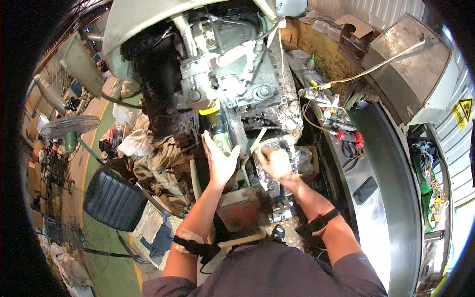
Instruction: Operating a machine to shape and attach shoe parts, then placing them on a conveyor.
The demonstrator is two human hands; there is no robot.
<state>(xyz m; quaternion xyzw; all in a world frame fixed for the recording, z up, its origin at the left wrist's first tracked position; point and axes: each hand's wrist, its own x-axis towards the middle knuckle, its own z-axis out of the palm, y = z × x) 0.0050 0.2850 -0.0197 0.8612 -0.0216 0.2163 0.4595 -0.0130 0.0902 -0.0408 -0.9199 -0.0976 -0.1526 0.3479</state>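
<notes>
Below the machine head (225,89), a dark oblong piece (217,126) with a pale, shiny lower end stands within the frame, under a bright yellow strip (210,109). My left hand (220,163) cups that lower end, fingers along its left side and thumb on its right. What the piece is, I cannot make out. To the right, my right hand (274,162) has its fingers curled at the lower end of a short pale stick (258,139). The stick slants up and to the right beside the machine; its end at the fingers is partly hidden.
A steel-topped counter (376,230) with a black phone (365,190) and red plugs (351,137) runs along the right. Piled brown cloth (163,168) lies to the left, beside a black chair (114,198) and a fan (69,127). A metal box (408,67) stands at the far right.
</notes>
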